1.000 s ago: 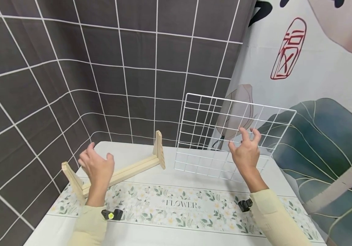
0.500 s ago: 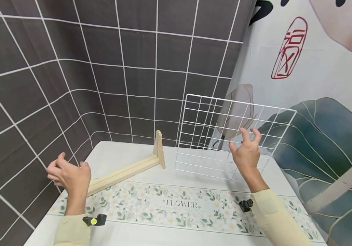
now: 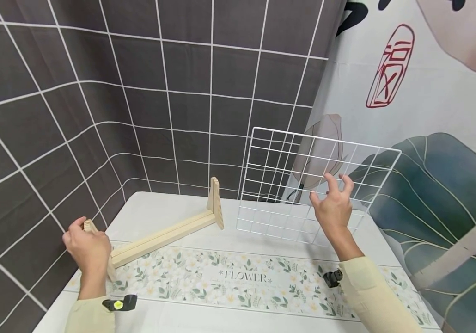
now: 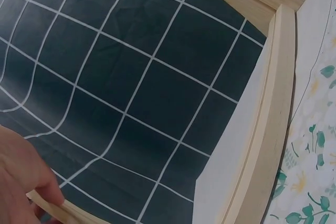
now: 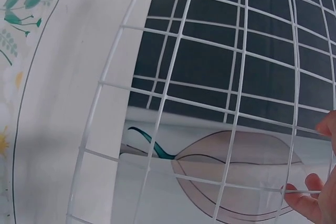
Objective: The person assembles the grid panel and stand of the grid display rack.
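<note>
The left hand point(image 3: 87, 247), its fingers bent with little gap, grips the upper part of the near-left upright end piece point(image 3: 90, 226) of a pale, unpainted wooden stand point(image 3: 167, 235), whose long grooved bar runs diagonally across the left side of the white table point(image 3: 204, 319) to a second upright end. The right hand point(image 3: 334, 208), fingers hooked and spread apart, holds a white rectangular wire grid point(image 3: 285, 169) by its inner wires, raised on edge and tilted at the table's right side, well apart from the wooden stand.
</note>
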A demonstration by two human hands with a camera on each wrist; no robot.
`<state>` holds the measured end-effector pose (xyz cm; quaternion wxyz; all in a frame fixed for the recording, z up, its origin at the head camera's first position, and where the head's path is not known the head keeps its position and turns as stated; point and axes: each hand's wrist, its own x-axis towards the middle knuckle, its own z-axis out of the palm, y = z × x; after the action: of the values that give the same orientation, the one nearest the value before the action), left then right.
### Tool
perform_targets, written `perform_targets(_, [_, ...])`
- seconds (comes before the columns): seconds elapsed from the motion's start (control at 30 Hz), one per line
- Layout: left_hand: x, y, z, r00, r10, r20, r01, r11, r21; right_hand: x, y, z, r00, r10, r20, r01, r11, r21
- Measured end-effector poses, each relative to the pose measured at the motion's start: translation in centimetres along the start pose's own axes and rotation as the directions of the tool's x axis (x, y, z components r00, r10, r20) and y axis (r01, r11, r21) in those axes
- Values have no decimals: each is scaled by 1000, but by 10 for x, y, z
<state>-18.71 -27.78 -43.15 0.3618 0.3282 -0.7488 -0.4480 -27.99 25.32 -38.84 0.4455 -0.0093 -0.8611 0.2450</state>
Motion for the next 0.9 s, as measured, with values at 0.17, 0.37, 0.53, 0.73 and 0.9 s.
perform_targets(0.17, [-1,1,-4,1000,16,-12,-16,1000,14,-1,-1,1,1000,0,1,0,1000,9])
perform_targets(0.37, [1,2,-4,999,53,-11,-53,998,34,-2,1,1,1000,1,1,-1,1000,8])
perform_targets(0.53, [1,3,-1,998,62,12,-63,997,44,-2,1,1,1000,7,5,-7,1000,8])
perform_targets(0.73, [3,7,9,996,74,46,-77,996,51,-2,0,1,1000,5,16,-5,1000,2])
perform_targets(0.9, [8,10,19,993,85,78,-89,995,46,-3,3,2,1000,13,15,-13,1000,-3])
